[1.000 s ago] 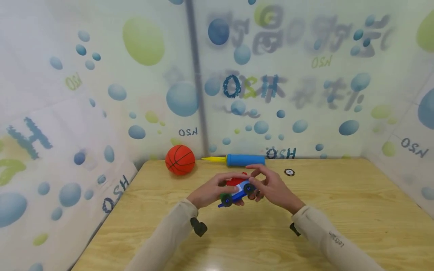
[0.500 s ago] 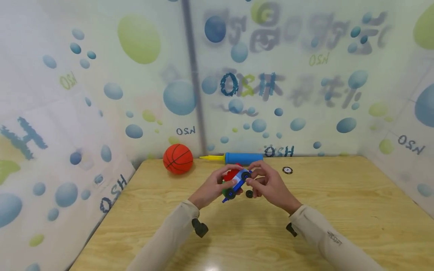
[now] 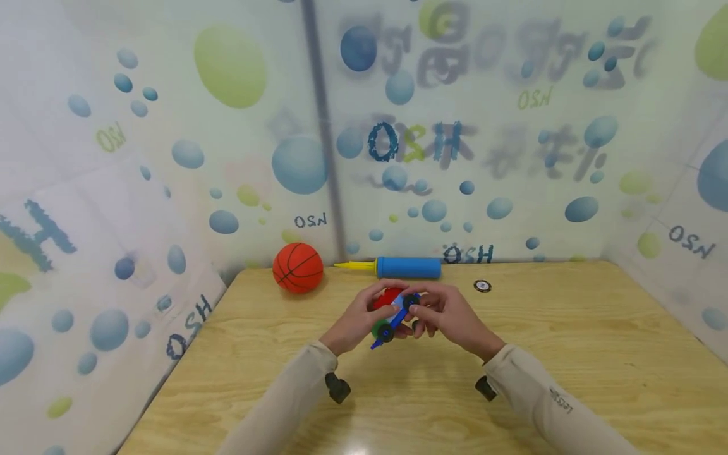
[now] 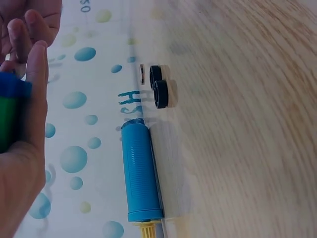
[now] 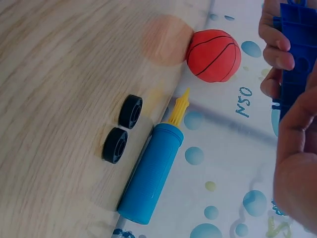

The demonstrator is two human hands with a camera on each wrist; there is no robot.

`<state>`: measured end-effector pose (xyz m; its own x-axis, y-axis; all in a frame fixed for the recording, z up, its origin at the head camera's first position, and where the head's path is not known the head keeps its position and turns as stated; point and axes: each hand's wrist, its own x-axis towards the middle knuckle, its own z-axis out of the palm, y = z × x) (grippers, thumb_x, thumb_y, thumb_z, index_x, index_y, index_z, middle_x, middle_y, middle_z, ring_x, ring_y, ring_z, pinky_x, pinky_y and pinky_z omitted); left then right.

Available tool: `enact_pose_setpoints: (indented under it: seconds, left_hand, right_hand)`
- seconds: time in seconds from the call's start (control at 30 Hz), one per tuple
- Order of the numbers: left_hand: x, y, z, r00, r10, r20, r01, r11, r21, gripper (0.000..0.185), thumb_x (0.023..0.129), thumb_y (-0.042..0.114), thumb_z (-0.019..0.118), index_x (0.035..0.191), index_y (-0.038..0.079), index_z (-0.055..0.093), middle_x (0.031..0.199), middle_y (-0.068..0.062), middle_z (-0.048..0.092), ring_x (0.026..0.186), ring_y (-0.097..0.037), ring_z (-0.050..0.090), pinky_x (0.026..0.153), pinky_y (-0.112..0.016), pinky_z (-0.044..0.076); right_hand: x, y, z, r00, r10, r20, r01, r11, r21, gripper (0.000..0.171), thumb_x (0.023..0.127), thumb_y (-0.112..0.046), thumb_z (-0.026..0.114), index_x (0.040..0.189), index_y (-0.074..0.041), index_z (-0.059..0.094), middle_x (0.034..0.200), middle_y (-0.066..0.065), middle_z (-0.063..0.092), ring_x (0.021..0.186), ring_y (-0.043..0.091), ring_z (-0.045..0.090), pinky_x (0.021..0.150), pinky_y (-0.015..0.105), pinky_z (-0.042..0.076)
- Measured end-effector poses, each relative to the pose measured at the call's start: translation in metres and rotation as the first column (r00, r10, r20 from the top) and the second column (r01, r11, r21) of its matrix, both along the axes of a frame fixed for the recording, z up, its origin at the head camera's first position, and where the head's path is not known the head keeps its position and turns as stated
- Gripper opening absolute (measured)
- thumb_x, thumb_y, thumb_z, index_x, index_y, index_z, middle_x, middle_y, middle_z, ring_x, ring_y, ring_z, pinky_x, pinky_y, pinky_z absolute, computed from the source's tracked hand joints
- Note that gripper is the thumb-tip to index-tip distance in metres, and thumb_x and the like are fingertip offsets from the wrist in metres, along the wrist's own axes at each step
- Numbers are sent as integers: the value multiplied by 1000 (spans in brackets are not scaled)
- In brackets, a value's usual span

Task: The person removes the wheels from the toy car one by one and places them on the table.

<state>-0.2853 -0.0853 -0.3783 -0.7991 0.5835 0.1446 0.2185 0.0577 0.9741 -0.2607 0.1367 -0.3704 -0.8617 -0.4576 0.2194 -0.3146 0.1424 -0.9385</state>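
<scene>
Between both hands, raised over the table, is a toy car (image 3: 400, 317) with a blue chassis, red and green upper parts and black wheels. My left hand (image 3: 359, 317) grips its body, thumb along the side. Fingers of my right hand (image 3: 459, 317) pinch the upper end of the car, the thumb beside the front wheel (image 3: 411, 302). The right wrist view shows the ribbed blue underside (image 5: 298, 42). Two loose black wheels (image 5: 130, 112) stand on edge on the table, behind the hands, almost fully hidden in the head view.
A blue hand pump (image 3: 409, 267) with a yellow nozzle lies along the table's back edge. An orange-red toy basketball (image 3: 298, 268) sits left of it. Right of the pump is a small round black-and-white disc (image 3: 482, 286). A patterned wall (image 3: 512, 158) rises behind the wooden table (image 3: 569, 341).
The toy car has turned steeper in the hands. My right fingers have come off its end and closed round it again; the thumb now lies lower, beside the wheel.
</scene>
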Motion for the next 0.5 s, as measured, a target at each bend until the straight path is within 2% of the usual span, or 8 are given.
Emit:
enact_pose_setpoints:
  seconds: [0.1, 0.23, 0.37, 0.5]
  left_hand:
    - [0, 1, -4, 999, -12, 40, 10, 998, 55, 34, 107, 22, 46, 140, 13, 51, 125, -19, 62, 93, -22, 74, 85, -44, 61]
    - [0, 5, -7, 995, -46, 91, 32, 988, 148, 38, 110, 30, 38, 139, 8, 50, 113, -13, 65, 86, -24, 74, 76, -49, 62]
    - [2, 10, -9, 998, -17, 56, 6, 982, 187, 39, 110, 30, 37, 137, 6, 51, 104, -6, 66, 80, -20, 71, 72, -41, 63]
    - [4, 14, -11, 997, 74, -20, -70, 985, 157, 34, 109, 25, 40, 134, 8, 55, 110, -10, 65, 73, -19, 68, 70, -32, 61]
  right_hand:
    - [0, -2, 2, 998, 25, 53, -24, 1000, -8, 29, 102, -16, 58, 129, -4, 59, 91, 19, 72, 61, 26, 69, 54, 33, 54]
    - [0, -5, 3, 993, -6, 116, 7, 1000, -14, 28, 101, -19, 61, 125, -5, 60, 87, 13, 73, 57, 22, 67, 53, 31, 52]
    - [0, -9, 4, 989, -69, 133, 72, 997, -17, 29, 97, -24, 66, 119, -6, 63, 82, 10, 73, 54, 18, 66, 53, 29, 52]
    - [-1, -13, 3, 985, -118, 128, 122, 992, -22, 28, 94, -20, 71, 114, -2, 64, 75, 5, 72, 53, 19, 64, 53, 30, 53]
